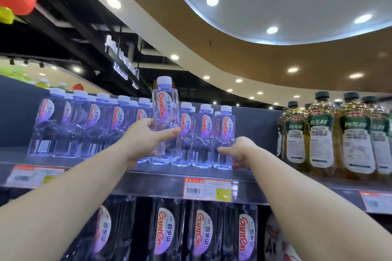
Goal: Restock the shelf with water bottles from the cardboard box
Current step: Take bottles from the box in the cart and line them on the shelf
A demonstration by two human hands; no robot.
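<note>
My left hand (146,140) grips a clear water bottle (165,116) with a white cap and a red-lettered label, held upright at the front of the top shelf (148,172). It stands taller in view than the row of matching bottles (95,125) behind it. My right hand (237,150) rests against the rightmost shelf bottle (223,133), fingers around its lower part. The cardboard box is out of view.
To the right stand green-labelled bottles of yellowish liquid (339,133). Larger water bottles (203,231) fill the shelf below. A price tag (206,189) hangs on the shelf edge. A gap of bare shelf lies between the water and the yellowish bottles.
</note>
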